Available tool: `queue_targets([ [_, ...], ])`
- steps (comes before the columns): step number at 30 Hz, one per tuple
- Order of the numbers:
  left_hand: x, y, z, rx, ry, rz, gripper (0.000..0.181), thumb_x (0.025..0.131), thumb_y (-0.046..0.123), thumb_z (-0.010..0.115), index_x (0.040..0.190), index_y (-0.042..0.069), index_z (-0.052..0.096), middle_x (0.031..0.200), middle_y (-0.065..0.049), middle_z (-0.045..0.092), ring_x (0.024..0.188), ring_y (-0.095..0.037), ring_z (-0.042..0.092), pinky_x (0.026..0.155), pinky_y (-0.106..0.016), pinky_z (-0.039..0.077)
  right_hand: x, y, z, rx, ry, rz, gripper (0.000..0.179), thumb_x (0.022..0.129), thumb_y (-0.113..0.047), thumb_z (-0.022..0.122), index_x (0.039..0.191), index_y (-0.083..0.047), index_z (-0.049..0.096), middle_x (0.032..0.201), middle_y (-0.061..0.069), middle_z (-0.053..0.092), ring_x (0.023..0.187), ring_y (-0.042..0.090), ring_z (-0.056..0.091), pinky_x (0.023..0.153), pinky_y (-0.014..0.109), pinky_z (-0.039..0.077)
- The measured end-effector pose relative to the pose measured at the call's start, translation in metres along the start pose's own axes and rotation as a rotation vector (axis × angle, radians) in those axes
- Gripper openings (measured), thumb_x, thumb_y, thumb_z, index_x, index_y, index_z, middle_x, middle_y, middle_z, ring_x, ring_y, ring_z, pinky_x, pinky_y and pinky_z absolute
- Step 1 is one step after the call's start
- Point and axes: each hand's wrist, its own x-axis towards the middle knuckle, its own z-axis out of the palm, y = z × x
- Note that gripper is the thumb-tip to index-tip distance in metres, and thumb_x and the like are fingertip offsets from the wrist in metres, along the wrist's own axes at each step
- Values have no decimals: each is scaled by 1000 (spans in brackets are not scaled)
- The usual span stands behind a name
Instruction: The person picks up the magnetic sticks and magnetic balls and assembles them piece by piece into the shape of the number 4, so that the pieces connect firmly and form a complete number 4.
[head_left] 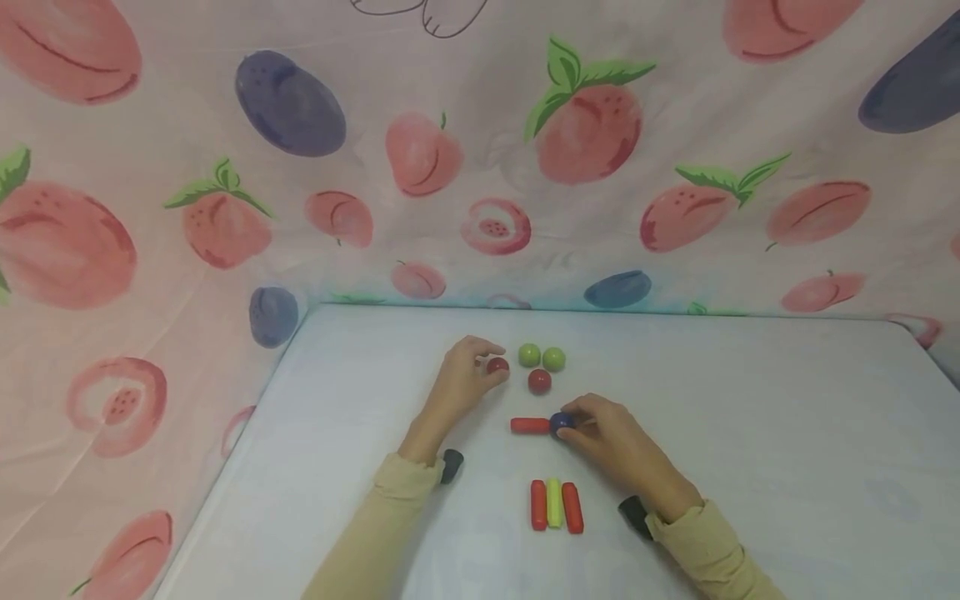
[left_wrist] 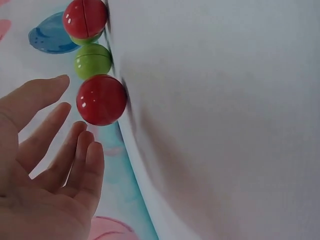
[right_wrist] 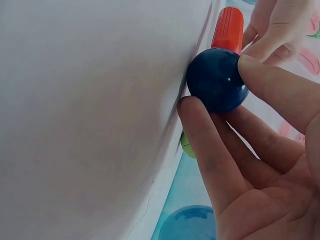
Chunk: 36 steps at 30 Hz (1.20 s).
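Note:
My right hand (head_left: 611, 433) pinches a dark blue ball (right_wrist: 216, 80) between thumb and fingers, down at the table surface. The ball sits against the right end of a red stick (head_left: 529, 426), which lies crosswise on the table. Farther back on the left, my left hand (head_left: 465, 375) is spread around a red ball (left_wrist: 101, 100); in the left wrist view its fingertips stand just short of the ball. Right of that hand, a second red ball (head_left: 539, 382) lies in front of two green balls (head_left: 529, 355).
Nearer the front, two red sticks (head_left: 538, 505) lie side by side with a yellow stick (head_left: 554, 502) between them. A fruit-print cloth (head_left: 480, 167) hangs behind the white table (head_left: 750, 433) and along its left side. Both wrists wear dark devices (head_left: 452, 467).

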Motion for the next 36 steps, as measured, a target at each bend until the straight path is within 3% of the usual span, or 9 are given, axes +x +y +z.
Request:
queue_targets([
  [17,4,-5,4,-13,-14,-31,25,87,8,75,111,6,73,108,-10,71,103,-25,63,92,-40,52,0,-2,1,-5,9,1,31,85,-15,78,114,-7,67,105,4,69,100,20,68,91,41,56],
  [32,1,-2,2,-31,-62,-129,25,85,11,78,109,8,75,101,-7,74,98,-22,68,89,-36,55,0,-3,3,-2,28,-12,31,85,-14,79,112,-6,67,104,4,68,96,17,67,90,40,56],
  [36,-2,-3,2,-27,-68,-131,24,85,13,78,108,10,75,101,-6,73,97,-20,68,88,-35,55,-1,-3,3,-5,31,-9,31,85,-15,78,113,-7,67,104,4,68,98,18,67,91,41,56],
])
